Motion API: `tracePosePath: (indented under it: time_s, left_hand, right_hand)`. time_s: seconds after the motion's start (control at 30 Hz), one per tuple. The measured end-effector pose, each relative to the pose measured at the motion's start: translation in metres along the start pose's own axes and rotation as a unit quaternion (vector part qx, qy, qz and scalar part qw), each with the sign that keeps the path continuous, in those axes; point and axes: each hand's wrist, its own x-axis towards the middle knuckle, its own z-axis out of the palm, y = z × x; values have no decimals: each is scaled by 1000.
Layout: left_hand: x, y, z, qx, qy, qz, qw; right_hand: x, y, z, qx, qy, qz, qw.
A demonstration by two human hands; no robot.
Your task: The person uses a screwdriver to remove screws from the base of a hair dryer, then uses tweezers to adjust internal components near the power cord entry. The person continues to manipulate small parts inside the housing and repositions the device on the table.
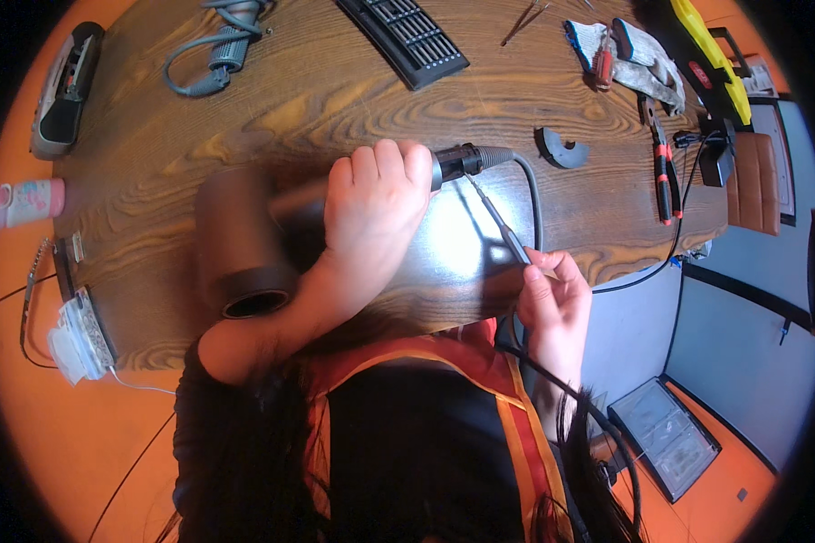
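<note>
A dark hair dryer (pixel 240 244) lies on the wooden table (pixel 290 109), its round barrel at the left and its handle pointing right. My left hand (pixel 376 204) is wrapped around the handle. My right hand (pixel 552 303) holds a thin precision screwdriver (pixel 498 222), whose tip touches the handle's end near the grey cable boot (pixel 493 158). The dryer's grey cord (pixel 534 204) curves down past my right hand and off the table edge.
A black tray of screwdriver bits (pixel 407 36) lies at the back, tweezers (pixel 525 18) and work gloves (pixel 625 54) to its right. A dark curved part (pixel 561 149), red-handled pliers (pixel 663 181), a coiled grey cable (pixel 217 45) and a pink bottle (pixel 23 201) are around.
</note>
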Motion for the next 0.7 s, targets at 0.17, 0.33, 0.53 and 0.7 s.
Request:
tracePosePath:
  time_s: [0.17, 0.33, 0.53, 0.7]
  left_hand:
    - [-2, 1, -7, -48, -12, -18, 999]
    - [-10, -2, -16, -12, -17, 9, 1000]
    - [-8, -20, -18, -104, -93, 30, 990]
    - [5, -43, -28, -171, -177, 43, 968]
  right_hand:
    - [7, 3, -8, 121, -63, 87, 987]
    - [7, -4, -9, -268, -79, -85, 956]
    - [12, -11, -19, -453, -91, -178, 869]
    - [12, -6, -38, -372, -59, -172, 910]
